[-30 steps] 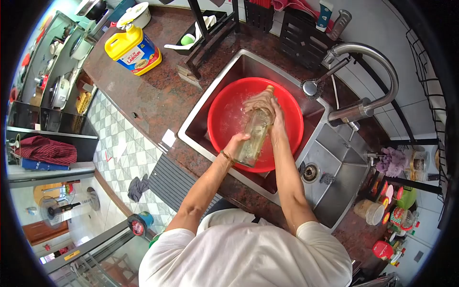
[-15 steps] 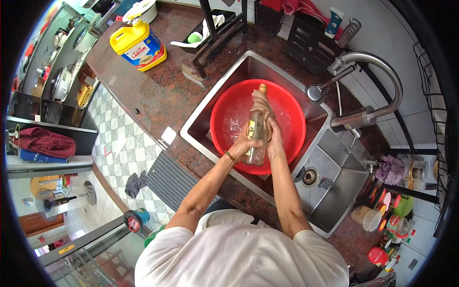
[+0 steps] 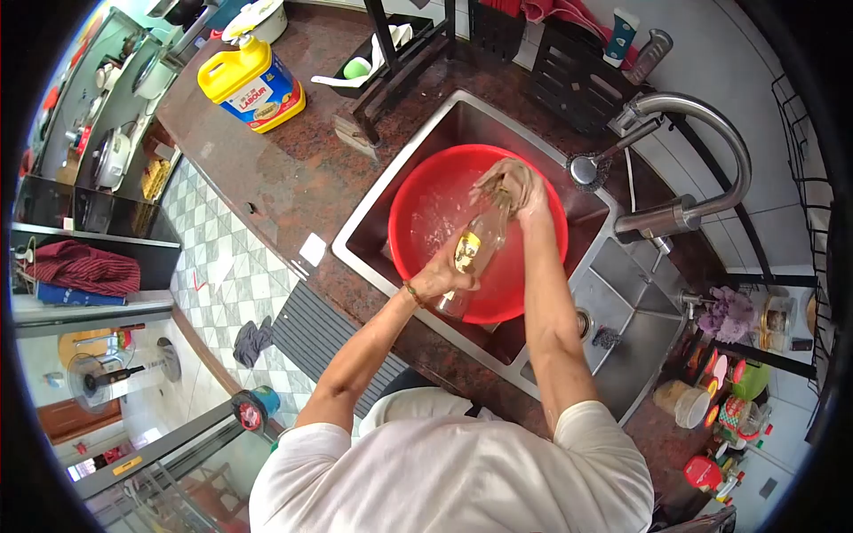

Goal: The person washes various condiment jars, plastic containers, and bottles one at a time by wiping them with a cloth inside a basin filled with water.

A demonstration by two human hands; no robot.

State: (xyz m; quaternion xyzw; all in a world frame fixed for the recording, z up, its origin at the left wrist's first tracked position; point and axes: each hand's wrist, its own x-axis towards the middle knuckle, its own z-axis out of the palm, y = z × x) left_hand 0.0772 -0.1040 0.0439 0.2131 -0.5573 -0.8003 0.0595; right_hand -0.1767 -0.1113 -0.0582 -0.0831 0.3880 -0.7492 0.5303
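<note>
Partly hidden bottle under hands

The left hand grips the lower body of a clear glass bottle; the base protrudes past the hand. The right hand encloses the neck end. The bottle is held tilted over a red basin, seated in the left compartment of a steel sink. A curved faucet stands at the sink's wall-side edge. On the worktop, a white card lies at the near edge, beside the sink; a yellow jug stands near the left edge.
</note>
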